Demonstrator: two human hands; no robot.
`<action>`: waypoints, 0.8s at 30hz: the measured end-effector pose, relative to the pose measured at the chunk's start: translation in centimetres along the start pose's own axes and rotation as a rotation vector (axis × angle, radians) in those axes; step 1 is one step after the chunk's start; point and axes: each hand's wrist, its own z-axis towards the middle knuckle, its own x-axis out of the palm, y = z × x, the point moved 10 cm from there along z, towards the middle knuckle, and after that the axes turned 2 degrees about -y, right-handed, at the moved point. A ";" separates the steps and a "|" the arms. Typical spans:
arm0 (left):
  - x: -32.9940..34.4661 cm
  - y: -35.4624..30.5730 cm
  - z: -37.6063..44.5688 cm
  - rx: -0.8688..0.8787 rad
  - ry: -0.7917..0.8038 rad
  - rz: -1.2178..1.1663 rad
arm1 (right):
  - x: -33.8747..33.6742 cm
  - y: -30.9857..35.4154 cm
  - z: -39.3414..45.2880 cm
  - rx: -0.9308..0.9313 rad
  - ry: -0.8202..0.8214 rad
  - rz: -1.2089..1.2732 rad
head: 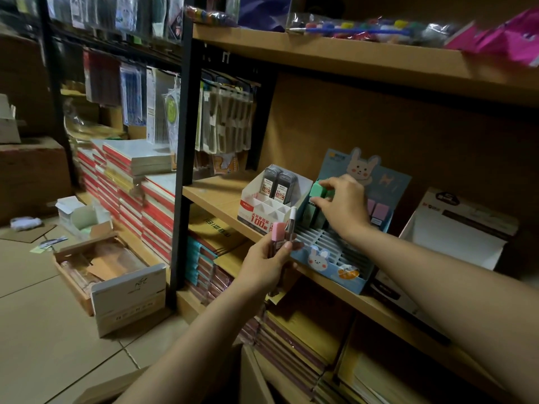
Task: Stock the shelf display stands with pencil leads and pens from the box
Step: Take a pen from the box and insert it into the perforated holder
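A blue rabbit-print display stand (344, 266) sits on the wooden shelf (215, 196), its grid slots mostly bare. My right hand (344, 205) pinches a green-capped lead case (318, 189) over the stand's back row, beside other green cases (313, 215) and purple ones (379, 212). In front of the stand my left hand (268, 262) grips a bundle of lead cases, one pink-capped (278, 233) and one white-capped. A white and red display stand (262, 212) to the left holds two grey lead cases (278, 185).
A white empty display box (455, 237) stands right of the rabbit stand. Open cardboard boxes (102, 266) lie on the tiled floor at left. Stacked notebooks (140, 193) fill the lower shelves, and hanging packets (224, 118) line the rack behind.
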 end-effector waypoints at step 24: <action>8.2 -1.2 -2.9 0.183 0.154 0.242 | -17.0 -7.9 -6.2 0.134 -0.028 0.310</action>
